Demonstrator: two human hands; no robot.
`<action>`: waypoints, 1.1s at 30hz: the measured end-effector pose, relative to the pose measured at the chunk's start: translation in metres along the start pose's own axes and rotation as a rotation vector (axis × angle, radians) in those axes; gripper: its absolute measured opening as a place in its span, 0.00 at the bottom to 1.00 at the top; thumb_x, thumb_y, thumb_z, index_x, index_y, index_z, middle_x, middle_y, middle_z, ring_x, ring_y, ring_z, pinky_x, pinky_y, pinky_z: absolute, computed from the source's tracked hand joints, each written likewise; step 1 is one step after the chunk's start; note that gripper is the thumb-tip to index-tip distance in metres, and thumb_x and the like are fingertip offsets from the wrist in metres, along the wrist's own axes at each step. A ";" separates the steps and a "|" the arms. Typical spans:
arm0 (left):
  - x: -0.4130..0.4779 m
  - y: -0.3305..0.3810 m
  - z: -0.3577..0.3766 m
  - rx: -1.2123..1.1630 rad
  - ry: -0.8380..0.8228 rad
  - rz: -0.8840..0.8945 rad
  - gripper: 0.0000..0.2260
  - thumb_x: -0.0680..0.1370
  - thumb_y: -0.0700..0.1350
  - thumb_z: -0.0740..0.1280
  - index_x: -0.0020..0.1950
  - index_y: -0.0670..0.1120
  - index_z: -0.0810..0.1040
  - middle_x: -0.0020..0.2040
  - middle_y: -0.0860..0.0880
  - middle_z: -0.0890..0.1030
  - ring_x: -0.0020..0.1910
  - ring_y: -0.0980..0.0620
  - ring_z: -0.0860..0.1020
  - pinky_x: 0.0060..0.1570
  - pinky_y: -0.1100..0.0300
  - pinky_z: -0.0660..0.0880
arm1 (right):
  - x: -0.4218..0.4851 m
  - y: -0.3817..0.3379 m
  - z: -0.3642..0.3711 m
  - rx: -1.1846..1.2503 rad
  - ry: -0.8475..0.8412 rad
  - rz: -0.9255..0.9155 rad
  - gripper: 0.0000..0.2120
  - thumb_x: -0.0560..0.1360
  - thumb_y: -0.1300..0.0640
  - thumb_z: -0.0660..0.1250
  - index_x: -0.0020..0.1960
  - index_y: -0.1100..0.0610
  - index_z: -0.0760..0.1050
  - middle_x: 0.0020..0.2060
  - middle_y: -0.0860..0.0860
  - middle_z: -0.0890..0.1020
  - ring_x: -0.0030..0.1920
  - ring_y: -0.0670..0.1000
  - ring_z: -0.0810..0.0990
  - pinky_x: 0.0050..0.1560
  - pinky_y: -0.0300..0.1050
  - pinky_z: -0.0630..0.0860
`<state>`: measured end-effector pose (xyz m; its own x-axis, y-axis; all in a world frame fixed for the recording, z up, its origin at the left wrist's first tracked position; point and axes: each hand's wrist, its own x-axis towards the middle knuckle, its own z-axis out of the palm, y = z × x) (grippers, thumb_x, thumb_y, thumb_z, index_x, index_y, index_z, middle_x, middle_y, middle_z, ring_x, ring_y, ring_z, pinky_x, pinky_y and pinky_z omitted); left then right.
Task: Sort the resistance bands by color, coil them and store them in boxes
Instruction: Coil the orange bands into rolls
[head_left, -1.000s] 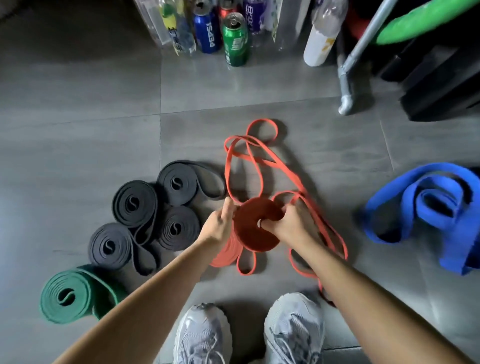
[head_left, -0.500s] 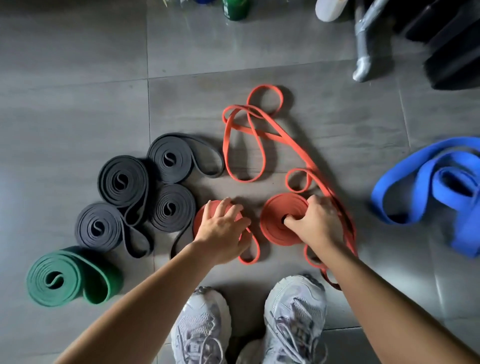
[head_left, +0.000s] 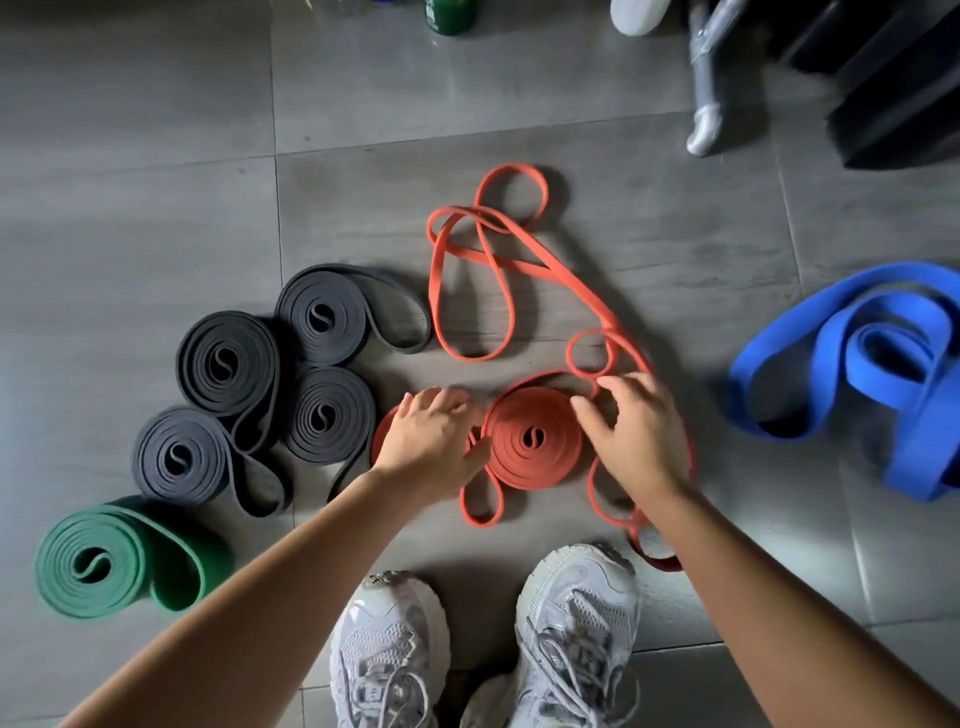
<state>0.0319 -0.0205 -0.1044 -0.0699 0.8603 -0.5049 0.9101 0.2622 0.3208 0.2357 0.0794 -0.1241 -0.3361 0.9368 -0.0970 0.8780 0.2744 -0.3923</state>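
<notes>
A coiled orange band (head_left: 535, 439) lies flat on the grey floor between my hands. My left hand (head_left: 434, 444) rests with relaxed fingers on a second orange coil (head_left: 382, 434), mostly hidden beneath it. My right hand (head_left: 636, 434) hovers over the right edge of the visible coil, fingers spread and holding nothing. Loose orange bands (head_left: 485, 270) loop behind and trail to the right. Several dark grey coils (head_left: 228, 361) sit to the left, a green coil (head_left: 96, 564) at the near left, and an uncoiled blue band (head_left: 872, 364) at the right.
My two white sneakers (head_left: 576, 629) stand just below the coils. A green can (head_left: 449, 15), a white bottle (head_left: 636, 15) and a grey metal leg (head_left: 706, 119) line the far edge; dark equipment (head_left: 904, 88) fills the top right. No boxes are in view.
The orange coil I held up in both hands now lies flat on the floor. My right hand has let go of it, and my left hand went to a second orange coil on the floor.
</notes>
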 end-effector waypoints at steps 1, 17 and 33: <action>0.002 0.002 0.000 0.012 0.045 0.039 0.21 0.70 0.57 0.60 0.59 0.52 0.77 0.62 0.47 0.75 0.62 0.41 0.72 0.62 0.42 0.68 | 0.004 0.004 -0.004 -0.009 0.044 0.034 0.15 0.69 0.49 0.68 0.48 0.59 0.79 0.43 0.59 0.79 0.45 0.63 0.78 0.43 0.52 0.76; -0.013 0.089 -0.055 -0.305 -0.081 0.056 0.22 0.75 0.48 0.68 0.68 0.46 0.70 0.68 0.46 0.72 0.66 0.46 0.70 0.61 0.60 0.64 | 0.012 -0.013 -0.088 0.587 -0.363 0.463 0.12 0.69 0.58 0.73 0.30 0.55 0.74 0.31 0.59 0.79 0.35 0.53 0.75 0.39 0.52 0.74; -0.194 0.141 -0.232 -0.339 0.214 -0.085 0.10 0.71 0.47 0.67 0.33 0.48 0.69 0.34 0.43 0.74 0.39 0.38 0.75 0.34 0.58 0.67 | -0.061 -0.169 -0.363 1.194 -0.119 0.285 0.09 0.73 0.64 0.68 0.36 0.58 0.73 0.23 0.50 0.79 0.23 0.46 0.78 0.25 0.38 0.74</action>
<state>0.0788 -0.0489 0.2242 -0.2553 0.8915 -0.3743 0.7134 0.4350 0.5494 0.2313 0.0550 0.2806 -0.2676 0.8881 -0.3738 0.0841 -0.3649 -0.9272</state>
